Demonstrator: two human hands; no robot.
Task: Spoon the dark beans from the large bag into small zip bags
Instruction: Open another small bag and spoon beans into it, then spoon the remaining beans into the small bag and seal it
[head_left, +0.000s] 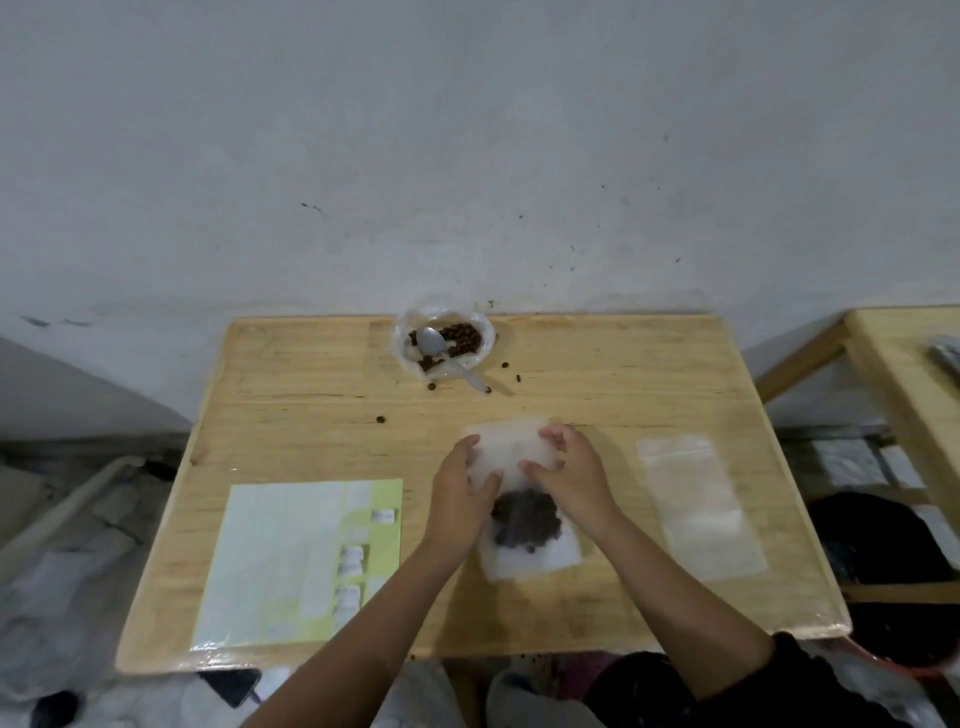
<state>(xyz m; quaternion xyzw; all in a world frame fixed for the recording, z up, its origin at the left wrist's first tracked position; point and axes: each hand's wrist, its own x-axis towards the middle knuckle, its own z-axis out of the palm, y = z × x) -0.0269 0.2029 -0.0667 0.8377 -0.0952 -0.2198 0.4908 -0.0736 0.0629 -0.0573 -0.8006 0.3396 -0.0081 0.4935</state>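
Observation:
A small clear zip bag (511, 449) lies flat mid-table with a heap of dark beans (525, 517) in its near end. My left hand (462, 493) rests on the bag's left side, fingers pressing on it. My right hand (569, 470) lies on its right side, fingers curled over the bag's upper part. At the table's far edge sits the large bag (410, 340), rolled open, holding dark beans (462, 335) and a metal spoon (434, 343) whose handle points toward me.
Empty zip bags (696, 504) lie to the right on the wooden table (311, 384). A green-and-white label sheet (291, 561) lies at the left. A few loose beans (381, 419) are scattered near the large bag. A second table (904, 364) stands at far right.

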